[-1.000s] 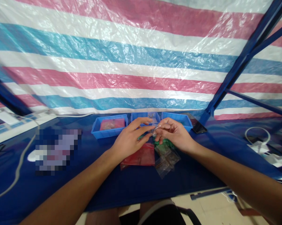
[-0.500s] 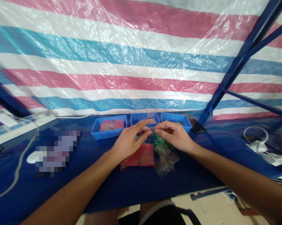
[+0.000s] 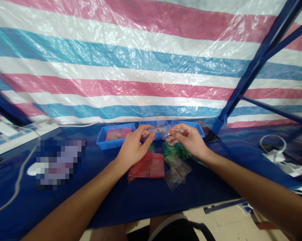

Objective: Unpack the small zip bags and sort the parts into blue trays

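Note:
A small clear plastic bag [image 3: 164, 130] is stretched between my two hands, above the table. My left hand [image 3: 134, 145] is closed, thumb and forefinger pinching near the bag's left end. On the other side, my right hand [image 3: 190, 139] pinches the bag's right edge between thumb and fingertips. What is inside the bag is too small to make out. Below my left hand lies a red plastic bag [image 3: 147, 167]. Several clear bags with thin brownish contents [image 3: 177, 170] lie beside it, next to green bags [image 3: 168, 149] partly under my right hand.
Three blue bins stand at the back: a left bin [image 3: 108, 144] holding a red bag, a middle bin [image 3: 147, 124] and a right bin [image 3: 200, 129]. A dark phone [image 3: 211, 136] lies right of them. White cables and plugs [image 3: 279, 155] are at far right; a cable [image 3: 19, 182] crosses the left.
My hands have moved apart, and more of the clear bag shows between them. The view has shifted slightly.

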The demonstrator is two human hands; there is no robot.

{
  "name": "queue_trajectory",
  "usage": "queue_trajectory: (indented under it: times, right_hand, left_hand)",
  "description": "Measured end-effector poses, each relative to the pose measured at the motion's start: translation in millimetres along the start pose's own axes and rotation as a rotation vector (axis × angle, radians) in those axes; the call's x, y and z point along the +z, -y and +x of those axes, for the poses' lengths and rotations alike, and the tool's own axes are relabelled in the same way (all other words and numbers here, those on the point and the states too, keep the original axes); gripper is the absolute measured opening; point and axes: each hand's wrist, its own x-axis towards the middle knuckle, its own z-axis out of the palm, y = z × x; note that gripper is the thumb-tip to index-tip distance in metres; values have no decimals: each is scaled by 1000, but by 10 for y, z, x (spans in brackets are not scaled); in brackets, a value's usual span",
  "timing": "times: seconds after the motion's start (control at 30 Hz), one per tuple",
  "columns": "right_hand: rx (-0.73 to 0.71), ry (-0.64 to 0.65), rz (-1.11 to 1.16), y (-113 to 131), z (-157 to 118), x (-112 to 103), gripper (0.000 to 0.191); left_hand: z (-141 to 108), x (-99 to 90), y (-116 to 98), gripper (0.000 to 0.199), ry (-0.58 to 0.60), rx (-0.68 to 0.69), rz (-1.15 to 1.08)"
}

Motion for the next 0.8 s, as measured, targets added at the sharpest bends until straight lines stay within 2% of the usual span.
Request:
queue_trajectory:
  times: [0.07, 0.23, 0.3, 0.4, 0.53, 0.63, 0.8]
  right_hand:
    - [25, -9, 46, 4, 13, -11, 36]
    - [84, 70, 126, 37, -6, 27, 40]
    - [93, 70, 80, 52, -18, 38, 38]
    - [82, 65, -8, 70, -28, 34, 34]
    - [47, 79, -86, 86, -36, 17, 33]
    - [23, 98, -118, 93, -44, 17, 34]
    - [4, 151, -172, 103, -77, 39, 37]
  left_hand:
    - [8, -45, 6, 27, 78, 68, 79]
    - [-33, -110, -33, 28, 383, 359, 236]
    - [-49, -98, -46, 32, 457, 381, 269]
    - [-47, -64, -32, 32, 501, 358, 260]
    - [-17, -49, 20, 19, 468, 321, 140]
    - [1, -64, 34, 20, 409, 292, 76]
    - [13, -91, -22, 22, 152, 203, 29]
